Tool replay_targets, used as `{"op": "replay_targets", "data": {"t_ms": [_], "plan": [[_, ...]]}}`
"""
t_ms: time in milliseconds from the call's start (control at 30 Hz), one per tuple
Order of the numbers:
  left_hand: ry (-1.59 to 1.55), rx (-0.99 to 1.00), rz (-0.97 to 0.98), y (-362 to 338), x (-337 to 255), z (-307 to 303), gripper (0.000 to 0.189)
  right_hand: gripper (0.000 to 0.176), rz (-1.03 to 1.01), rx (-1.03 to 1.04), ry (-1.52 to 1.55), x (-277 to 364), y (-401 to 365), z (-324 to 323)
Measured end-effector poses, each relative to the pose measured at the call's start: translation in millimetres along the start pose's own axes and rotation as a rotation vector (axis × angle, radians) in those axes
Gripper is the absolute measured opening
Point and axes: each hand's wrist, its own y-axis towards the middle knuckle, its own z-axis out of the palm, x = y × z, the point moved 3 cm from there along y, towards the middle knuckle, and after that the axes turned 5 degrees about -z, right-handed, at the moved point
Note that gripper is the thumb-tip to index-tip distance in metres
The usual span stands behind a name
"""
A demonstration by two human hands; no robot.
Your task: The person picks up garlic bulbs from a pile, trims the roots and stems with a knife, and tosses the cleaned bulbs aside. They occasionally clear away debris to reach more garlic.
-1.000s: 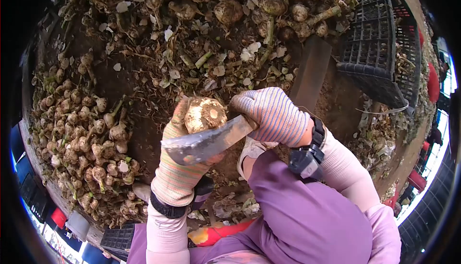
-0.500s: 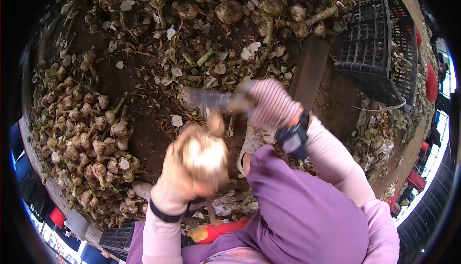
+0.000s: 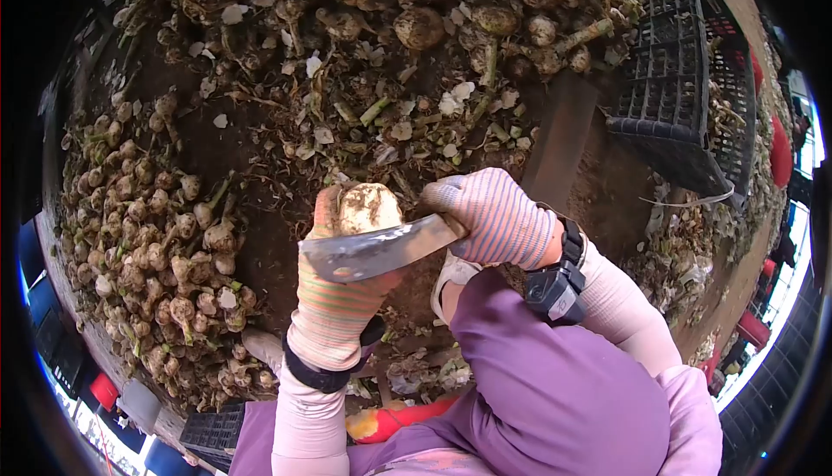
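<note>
My left hand (image 3: 334,303), in a striped knit glove, is closed around a large pale garlic bulb (image 3: 371,207) with brown soil on its face. A knife (image 3: 381,252) with a broad, slightly curved metal blade is gripped by its handle in my right hand (image 3: 507,216), also gloved. The blade runs across the near side of the bulb and overlaps my left fingers in this view. Beneath both hands, dark ground is strewn with cut stems and papery skins (image 3: 377,112).
Many small garlic bulbs lie heaped (image 3: 147,251) at the left. Larger untrimmed bulbs with stalks (image 3: 419,29) are piled at the far side. A black plastic crate (image 3: 659,69) stands at the upper right beside a flat board (image 3: 562,134). My bent knee (image 3: 555,363) is close below my right hand.
My left hand has moved up, turning the bulb. The knife has come down from beyond the bulb to its near side. My right hand has shifted slightly right and toward me.
</note>
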Motion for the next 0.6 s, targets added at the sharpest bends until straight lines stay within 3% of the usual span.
{"op": "replay_targets", "data": {"t_ms": [67, 100, 133, 200, 233, 267, 333, 400, 467, 533, 567, 600], "plan": [[-0.035, -0.073, -0.235, -0.8, 0.5, 7.9, 0.026, 0.032, -0.032, -0.014, -0.025, 1.3, 3.8, 0.4], [0.182, -0.106, -0.104, 1.7, -1.4, 10.6, 0.026, 0.032, -0.040, -0.032, -0.018, 2.6, 4.5, -1.9], [0.180, -0.106, -0.103, 3.8, -7.3, 4.7, 0.026, 0.032, -0.038, -0.032, -0.018, -0.8, 3.9, -0.6], [-0.831, -0.114, -0.499, 4.2, -13.0, -9.7, 0.034, 0.022, -0.024, -0.098, -0.030, -16.3, 0.4, 5.2], [-1.112, -0.093, -0.818, -9.2, 1.0, 15.5, 0.065, 0.022, -0.020, -0.162, -0.003, -31.7, -5.3, 6.9], [-0.614, -0.326, -0.376, -4.1, -12.4, -11.5, 0.066, 0.020, 0.226, -0.083, -0.103, -49.2, -11.3, 9.4], [-0.877, -0.303, -0.437, -12.0, -10.5, -8.8, 0.068, 0.022, 0.221, -0.174, -0.102, -59.6, -26.3, 7.4], [-1.043, -0.405, -0.441, -8.5, -8.8, -6.6, 0.070, 0.014, 0.190, -0.224, -0.049, -49.9, -30.7, 5.2], [-0.913, -0.354, -0.390, -4.0, -5.9, -8.5, 0.064, 0.013, 0.104, -0.288, 0.069, -39.2, -22.4, 1.8], [-1.700, -0.258, -0.641, -7.8, 2.7, -1.5, 0.055, 0.012, 0.135, -0.249, 0.051, -34.3, -19.5, -1.0], [-1.886, -0.228, -0.434, -0.8, 2.1, -7.4, 0.052, 0.011, 0.234, -0.217, 0.232, -35.1, -19.4, 1.1], [-2.047, -0.261, -0.423, 3.2, 1.7, -11.8, 0.056, 0.011, 0.328, -0.182, 0.410, -35.8, -19.2, 3.9]]}}
